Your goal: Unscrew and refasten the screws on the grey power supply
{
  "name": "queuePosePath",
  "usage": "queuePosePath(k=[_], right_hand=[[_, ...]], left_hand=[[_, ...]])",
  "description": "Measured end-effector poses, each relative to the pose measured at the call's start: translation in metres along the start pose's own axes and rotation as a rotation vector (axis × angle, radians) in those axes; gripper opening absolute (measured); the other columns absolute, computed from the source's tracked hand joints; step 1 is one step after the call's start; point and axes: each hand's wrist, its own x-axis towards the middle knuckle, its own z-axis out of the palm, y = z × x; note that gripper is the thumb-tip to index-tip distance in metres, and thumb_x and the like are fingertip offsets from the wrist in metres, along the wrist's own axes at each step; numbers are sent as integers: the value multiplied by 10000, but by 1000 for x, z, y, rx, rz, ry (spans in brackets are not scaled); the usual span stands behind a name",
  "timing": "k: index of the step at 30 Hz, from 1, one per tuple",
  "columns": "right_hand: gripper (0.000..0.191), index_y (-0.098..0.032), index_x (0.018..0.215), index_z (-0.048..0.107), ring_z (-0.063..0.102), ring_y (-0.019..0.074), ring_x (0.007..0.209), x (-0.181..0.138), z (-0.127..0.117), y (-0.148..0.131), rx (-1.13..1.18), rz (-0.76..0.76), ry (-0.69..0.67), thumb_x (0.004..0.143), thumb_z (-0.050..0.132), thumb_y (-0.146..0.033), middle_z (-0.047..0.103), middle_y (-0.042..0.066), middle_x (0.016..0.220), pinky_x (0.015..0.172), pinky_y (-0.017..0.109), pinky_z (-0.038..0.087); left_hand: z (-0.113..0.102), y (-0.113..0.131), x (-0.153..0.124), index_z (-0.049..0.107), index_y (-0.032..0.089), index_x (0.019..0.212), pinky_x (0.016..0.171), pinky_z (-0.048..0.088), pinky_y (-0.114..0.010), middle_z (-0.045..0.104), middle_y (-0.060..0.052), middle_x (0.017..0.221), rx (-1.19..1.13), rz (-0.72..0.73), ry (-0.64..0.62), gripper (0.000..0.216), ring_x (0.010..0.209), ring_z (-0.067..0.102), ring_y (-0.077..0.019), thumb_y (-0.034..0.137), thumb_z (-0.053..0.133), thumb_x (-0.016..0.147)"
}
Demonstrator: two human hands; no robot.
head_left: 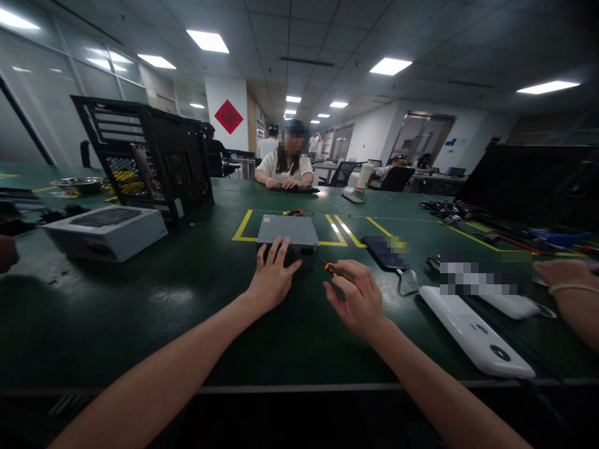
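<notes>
A grey computer power supply [290, 229] lies on the green table in front of me, cables showing behind it. My left hand [274, 277] rests against its near side, fingers spread over the front and up to the top edge. In my right hand [358, 296], thumb and fingers are closed on a screwdriver [331, 269] with an orange and black handle. Its thin shaft points up-left toward the power supply's right front corner. Whether the tip touches the case I cannot tell. The fingers partly cover the handle.
On the left stand a black computer case [163, 162], another power supply [110, 231] and a metal bowl [79, 184]. To the right lie a phone [384, 252], white power banks [472, 330] and another person's hand [566, 274]. Across the table [210, 368] sits a person [285, 165].
</notes>
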Motion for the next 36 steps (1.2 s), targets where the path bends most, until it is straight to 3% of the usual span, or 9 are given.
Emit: queuePosePath(k=[2, 6, 11, 16, 20, 24, 29, 33, 36], right_hand=[[328, -226, 1039, 462, 540, 210, 961, 0, 0, 0, -43, -22, 0, 763, 569, -85, 533, 80, 989, 748, 368, 521], [424, -199, 1125, 395, 518, 210, 1055, 0, 0, 1, 55, -1, 6, 758, 531, -34, 477, 135, 1149, 772, 340, 530], [355, -223, 1069, 427, 551, 197, 940, 0, 1, 1, -17, 15, -18, 773, 562, -83, 515, 91, 1030, 709, 337, 535], [384, -219, 1091, 401, 534, 210, 1032, 1, 1, 1, 38, 37, 14, 771, 533, -52, 517, 112, 1101, 756, 358, 526], [336, -219, 1047, 434, 552, 204, 955, 1, 0, 1, -25, -5, -21, 772, 553, -66, 560, 89, 1009, 764, 372, 513], [382, -205, 1102, 399, 541, 189, 986, -1, 0, 1, 14, 19, -13, 773, 527, -58, 513, 119, 1099, 751, 324, 519], [303, -242, 1029, 460, 541, 187, 896, -1, 0, 1, -102, 1, -3, 775, 568, -117, 509, 72, 1005, 661, 305, 514], [369, -229, 1097, 422, 525, 193, 1012, 0, 1, 0, 27, -5, -25, 778, 509, -65, 488, 105, 1119, 744, 332, 522], [318, -234, 1043, 449, 532, 200, 973, 0, 1, -1, -12, 11, -31, 773, 548, -97, 506, 95, 1062, 729, 343, 521]], left_hand=[[0, 0, 0, 553, 280, 1172, 1037, 152, -559, 222, -129, 1446, 9, 5, -7, 450, 1345, 145, -313, 139, 574, 745], [0, 0, 0, 538, 290, 1189, 1035, 161, -558, 216, -128, 1447, 30, 0, -13, 467, 1347, 140, -311, 144, 573, 747], [0, 0, 0, 530, 294, 1201, 1038, 163, -550, 221, -125, 1447, 41, -2, -27, 485, 1344, 147, -315, 149, 583, 741], [-1, 1, 0, 525, 296, 1207, 1042, 161, -542, 223, -118, 1450, 54, -13, -31, 500, 1344, 145, -318, 151, 593, 733], [0, 1, 0, 514, 295, 1220, 1039, 164, -541, 222, -131, 1447, 59, -6, -42, 498, 1343, 150, -316, 157, 578, 746], [-1, 0, 0, 507, 295, 1225, 1039, 165, -537, 216, -132, 1448, 65, -7, -44, 499, 1346, 142, -315, 158, 571, 749], [0, 1, 0, 506, 299, 1224, 1041, 158, -538, 218, -126, 1448, 54, -13, -35, 515, 1345, 138, -320, 147, 579, 737], [2, 4, 1, 454, 338, 1264, 1032, 164, -550, 226, -109, 1442, 41, -41, -12, 550, 1338, 153, -315, 137, 550, 761], [4, 7, 1, 414, 359, 1291, 1022, 172, -558, 220, -105, 1435, 32, -64, -1, 585, 1333, 153, -317, 129, 537, 767]])
